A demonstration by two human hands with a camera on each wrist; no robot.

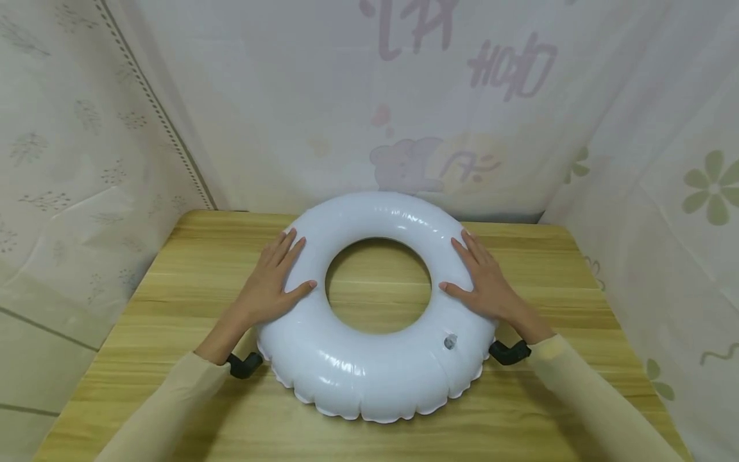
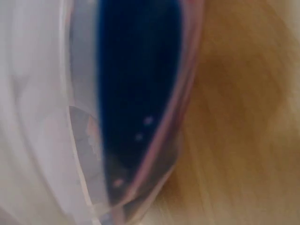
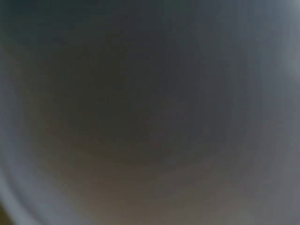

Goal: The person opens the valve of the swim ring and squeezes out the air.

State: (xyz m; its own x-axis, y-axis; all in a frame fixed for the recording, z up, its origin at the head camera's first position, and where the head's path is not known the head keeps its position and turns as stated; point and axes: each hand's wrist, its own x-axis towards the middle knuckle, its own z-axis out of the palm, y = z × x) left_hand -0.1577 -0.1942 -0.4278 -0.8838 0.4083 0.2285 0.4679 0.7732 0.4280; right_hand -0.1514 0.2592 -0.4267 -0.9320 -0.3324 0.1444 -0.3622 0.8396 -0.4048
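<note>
An inflated white swim ring lies on the wooden table, its seam crimped along the near edge. On its upper right-front surface is a small clear valve. My left hand rests on the ring's left side, fingers spread and thumb toward the hole. Opposite it, my right hand lies on the right side in the same way, fingers straight. In the left wrist view, a dark blue patterned area shows low on the ring, beside the table. The right wrist view is dark and blurred, filled by a close surface.
The light wooden table extends around the ring, its back edge close behind it. Pale printed cloth hangs behind and on both sides. A black wrist mount sits below the left wrist, another below the right.
</note>
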